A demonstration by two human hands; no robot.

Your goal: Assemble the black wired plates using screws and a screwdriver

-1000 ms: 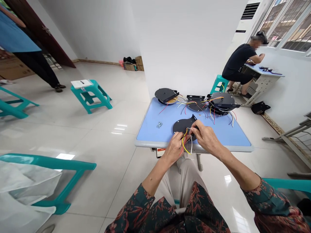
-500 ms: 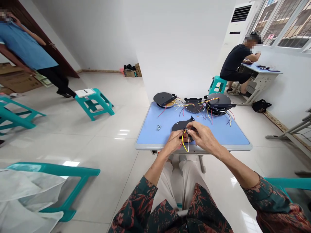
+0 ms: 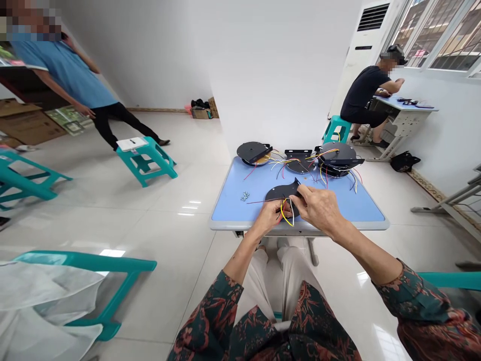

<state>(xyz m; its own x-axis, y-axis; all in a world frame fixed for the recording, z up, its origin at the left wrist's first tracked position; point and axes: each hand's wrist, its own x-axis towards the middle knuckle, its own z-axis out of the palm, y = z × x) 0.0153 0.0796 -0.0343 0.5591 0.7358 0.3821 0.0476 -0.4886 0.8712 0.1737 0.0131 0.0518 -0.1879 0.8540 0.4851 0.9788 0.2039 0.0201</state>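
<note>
A person sits at a blue table (image 3: 233, 200) with both bare hands close together at its near edge. In front of the person's belly, a black round plate (image 3: 276, 194) with a pointy tab sits near the table's edge, and I cannot tell if it rests on the table or is lifted a little. The right hand (image 3: 318, 210) reaches in from 4 o'clock, its fingers pressed together, and the fingertips (image 3: 295, 199) pinch the plate's edge. The left hand (image 3: 268, 216) comes from 7 o'clock with its fingers curled in by a yellow wire (image 3: 284, 216) and a white wire (image 3: 292, 213), but I cannot tell how they grip. A thin red wire (image 3: 263, 201) lies out to 9 o'clock. Small screws (image 3: 245, 196) sit on the table at 9 o'clock from the plate. At 11, 12 and 1 o'clock from it are more black round plates (image 3: 252, 151) with colored wires. At 1 o'clock across the room, a person in a black shirt (image 3: 363, 87) sits at another desk (image 3: 404, 118)
</note>
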